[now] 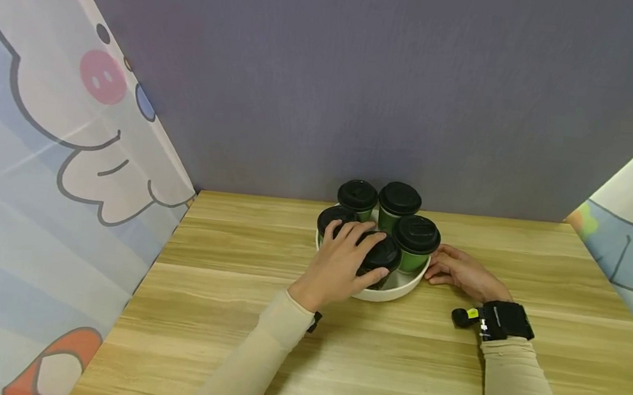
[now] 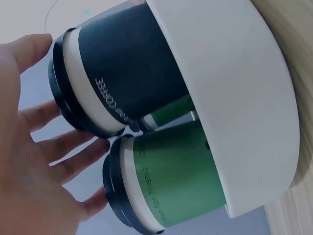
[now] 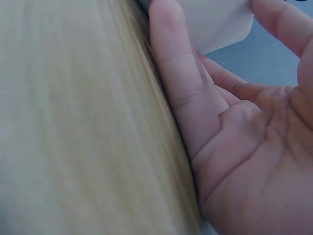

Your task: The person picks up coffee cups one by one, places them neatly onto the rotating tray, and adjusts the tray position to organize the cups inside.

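My left hand (image 1: 338, 264) is spread over a paper coffee cup (image 2: 129, 63) with a black sleeve and black lid, at the front of a round white tray (image 1: 384, 295). In the left wrist view, thumb and index fingertips are right at the lid's edge. The other fingers reach toward a green-sleeved cup (image 2: 178, 171) beside it, also black-lidded. My right hand (image 1: 465, 274) rests side-down on the table against the tray's right side. In the right wrist view, its fingers (image 3: 176, 63) lie at the white tray wall (image 3: 220, 24).
More lidded cups stand in the tray: one at the back left (image 1: 358, 194), one at the back right (image 1: 400, 198) and one at the right (image 1: 417, 234). The wooden table (image 1: 223, 316) meets a grey wall (image 1: 328, 83) just behind the tray. Cartoon-printed sheets (image 1: 50, 195) flank it.
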{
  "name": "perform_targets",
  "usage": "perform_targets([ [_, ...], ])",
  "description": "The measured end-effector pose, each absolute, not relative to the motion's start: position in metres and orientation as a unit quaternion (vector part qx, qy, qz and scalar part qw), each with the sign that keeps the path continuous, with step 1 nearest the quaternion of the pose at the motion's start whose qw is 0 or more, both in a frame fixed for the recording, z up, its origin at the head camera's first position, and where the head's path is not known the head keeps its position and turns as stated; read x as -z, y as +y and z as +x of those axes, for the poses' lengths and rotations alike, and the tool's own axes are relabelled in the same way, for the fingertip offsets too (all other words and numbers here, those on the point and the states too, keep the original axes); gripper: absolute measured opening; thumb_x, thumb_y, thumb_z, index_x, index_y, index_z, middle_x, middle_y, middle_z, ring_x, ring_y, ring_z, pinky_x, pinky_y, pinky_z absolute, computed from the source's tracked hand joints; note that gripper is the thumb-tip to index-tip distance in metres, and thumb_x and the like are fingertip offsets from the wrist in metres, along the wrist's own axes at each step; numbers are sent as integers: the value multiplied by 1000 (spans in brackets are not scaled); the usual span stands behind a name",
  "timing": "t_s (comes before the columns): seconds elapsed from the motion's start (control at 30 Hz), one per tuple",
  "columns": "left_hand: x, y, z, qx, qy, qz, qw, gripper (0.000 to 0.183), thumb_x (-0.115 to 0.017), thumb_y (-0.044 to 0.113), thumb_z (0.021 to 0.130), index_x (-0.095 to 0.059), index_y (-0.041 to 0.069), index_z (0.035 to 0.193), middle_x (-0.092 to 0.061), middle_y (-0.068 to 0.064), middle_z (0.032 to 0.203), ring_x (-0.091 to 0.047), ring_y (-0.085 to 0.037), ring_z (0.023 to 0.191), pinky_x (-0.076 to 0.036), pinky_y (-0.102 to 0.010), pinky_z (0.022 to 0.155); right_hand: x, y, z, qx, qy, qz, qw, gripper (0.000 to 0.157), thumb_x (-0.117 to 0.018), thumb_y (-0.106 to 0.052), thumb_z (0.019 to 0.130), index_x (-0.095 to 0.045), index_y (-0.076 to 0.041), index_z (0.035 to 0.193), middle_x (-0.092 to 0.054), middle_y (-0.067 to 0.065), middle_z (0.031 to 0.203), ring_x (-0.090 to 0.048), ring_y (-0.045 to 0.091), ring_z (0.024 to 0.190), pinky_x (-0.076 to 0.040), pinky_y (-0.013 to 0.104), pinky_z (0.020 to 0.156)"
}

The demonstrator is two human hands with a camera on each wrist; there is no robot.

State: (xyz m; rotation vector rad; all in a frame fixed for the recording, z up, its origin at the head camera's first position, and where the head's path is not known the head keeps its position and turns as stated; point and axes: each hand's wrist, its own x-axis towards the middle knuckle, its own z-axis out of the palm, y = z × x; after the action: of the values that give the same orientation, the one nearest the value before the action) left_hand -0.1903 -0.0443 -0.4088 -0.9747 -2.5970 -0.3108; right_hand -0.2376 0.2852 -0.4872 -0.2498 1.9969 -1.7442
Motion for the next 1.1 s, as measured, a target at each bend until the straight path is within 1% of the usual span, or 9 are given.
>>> perform_targets([
  [0.2,403,-55,-196,160,-903,-342,208,49,-56,55,102,-61,22,138,-54,-4,146,-50,-24,132,-32,-52,116,486,285,-237,642,723,-91,238,18,-48,-23,110,-54,-8,117,-64,7,107,-69,15,95,-61,31,87],
  [0.33,400,-66,-200,199,-898,-327,216,44,-59,50,102,-64,19,133,-58,-3,139,-51,-25,128,-34,-52,114,487,286,-237,645,721,-91,237,18,-48,-23,110,-54,-8,118,-65,6,107,-70,15,95,-61,31,87],
  [0.47,399,-77,-206,238,-896,-299,225,40,-60,46,102,-67,18,130,-62,-3,132,-54,-25,124,-37,-52,110,487,286,-236,648,717,-93,239,17,-48,-23,110,-53,-9,119,-65,5,106,-70,15,95,-61,32,87],
  [0.63,399,-89,-214,285,-887,-250,264,36,-61,41,102,-69,14,125,-68,-6,123,-59,-29,117,-44,-53,102,486,285,-235,656,710,-93,239,19,-47,-23,110,-52,-8,121,-64,5,107,-69,16,95,-61,32,87],
  [0.73,399,-95,-218,310,-880,-225,280,33,-63,36,101,-71,12,122,-70,-8,117,-62,-30,112,-45,-56,100,485,285,-234,656,711,-93,236,19,-47,-23,110,-52,-8,121,-64,5,107,-70,16,95,-61,32,87],
  [0.9,401,-106,-223,324,-885,-184,280,30,-66,31,99,-72,10,119,-72,-9,113,-65,-30,108,-46,-55,99,485,286,-233,655,714,-96,229,18,-47,-24,111,-54,-11,121,-65,5,107,-70,15,95,-61,32,86],
  [1.0,402,-111,-226,322,-891,-164,274,29,-68,29,98,-71,9,119,-73,-9,114,-66,-31,107,-48,-53,96,487,287,-233,657,714,-98,222,17,-46,-26,111,-54,-14,120,-66,4,106,-70,15,95,-62,32,84],
  [1.1,404,-116,-230,318,-898,-151,266,30,-69,28,96,-71,9,119,-73,-11,115,-66,-32,108,-48,-53,97,488,288,-233,659,714,-99,216,17,-46,-28,111,-55,-16,120,-66,3,106,-70,14,94,-62,32,83],
])
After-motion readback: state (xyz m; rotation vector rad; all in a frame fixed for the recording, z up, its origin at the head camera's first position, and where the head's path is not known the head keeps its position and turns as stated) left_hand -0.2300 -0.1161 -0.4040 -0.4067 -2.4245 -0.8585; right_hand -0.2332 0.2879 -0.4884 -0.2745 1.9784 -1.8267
